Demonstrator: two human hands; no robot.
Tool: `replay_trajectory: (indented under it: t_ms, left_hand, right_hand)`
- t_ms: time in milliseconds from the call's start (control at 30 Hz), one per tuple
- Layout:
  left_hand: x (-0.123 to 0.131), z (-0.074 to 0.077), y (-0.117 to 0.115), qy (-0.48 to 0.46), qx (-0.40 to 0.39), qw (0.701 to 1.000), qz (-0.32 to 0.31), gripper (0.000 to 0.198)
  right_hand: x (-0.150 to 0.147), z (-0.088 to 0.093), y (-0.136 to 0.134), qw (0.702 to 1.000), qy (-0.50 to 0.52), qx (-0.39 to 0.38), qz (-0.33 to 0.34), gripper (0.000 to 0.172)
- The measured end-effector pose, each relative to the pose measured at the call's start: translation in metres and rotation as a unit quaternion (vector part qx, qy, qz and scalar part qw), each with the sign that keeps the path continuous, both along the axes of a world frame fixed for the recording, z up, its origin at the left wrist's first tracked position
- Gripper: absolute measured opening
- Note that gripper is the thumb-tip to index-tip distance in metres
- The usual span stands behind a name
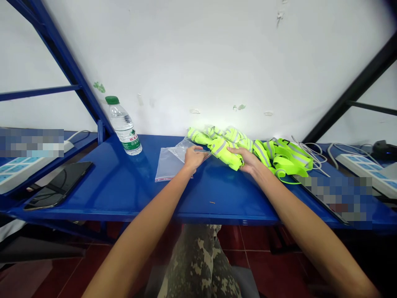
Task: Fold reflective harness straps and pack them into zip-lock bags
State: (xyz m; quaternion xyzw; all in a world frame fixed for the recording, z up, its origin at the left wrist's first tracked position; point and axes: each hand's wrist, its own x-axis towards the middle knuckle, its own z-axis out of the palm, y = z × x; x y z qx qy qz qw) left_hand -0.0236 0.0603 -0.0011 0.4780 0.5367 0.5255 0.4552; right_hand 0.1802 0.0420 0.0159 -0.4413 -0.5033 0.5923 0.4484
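Working over a blue metal shelf, the person's two bare hands met at a folded neon-yellow reflective vest. The right hand lay on that vest with its fingers extended, unclenched, pressing on the near end. The left hand sat just beside the vest on the edge of a clear zip bag; whether it pinched the plastic could not be told. The bag lay flat with its upper layer lifted, its end almost touching the vest. More reflective vests were bunched just right of the vest, with white cables beyond them. Well left of the vest stood an upright, green-capped water bottle. Further left lay a black phone; far right of the vest sat a power strip.
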Motion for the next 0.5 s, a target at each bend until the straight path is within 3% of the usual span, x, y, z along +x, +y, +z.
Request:
replay_trajectory:
  t_ms: [233, 500]
  left_hand:
    - [0.010, 0.015, -0.010, -0.124, -0.015, 0.992, 0.025, 0.055]
    - [0.002, 0.020, -0.006, -0.183, -0.062, 0.980, 0.037, 0.047]
  right_hand:
    - [-0.009, 0.007, -0.008, 0.995, 0.031, -0.082, 0.042, 0.034]
    - [-0.002, 0.009, -0.007, 0.994, 0.017, -0.103, 0.017, 0.028]
